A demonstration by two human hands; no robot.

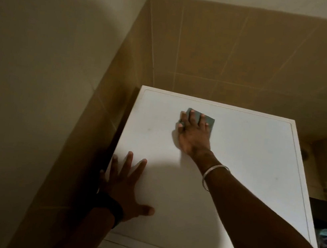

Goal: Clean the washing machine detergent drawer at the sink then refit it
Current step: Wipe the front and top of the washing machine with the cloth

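two hands on the washer top (238, 155), no drawer or sink in view; cannot tell whether cleaned or refitted. seeming, at a guess, to be wiping down the machine. right hand (193, 134) pressing flat, fingers straight, on a grey-green cloth (210, 121) near the back edge. left hand (126, 186) resting spread wide by the left edge, holding nothing.

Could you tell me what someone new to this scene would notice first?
The white washing machine top fills the lower middle, set in a tiled corner. The right hand presses a grey-green cloth flat near its back edge, while the left hand rests spread open at the front left.
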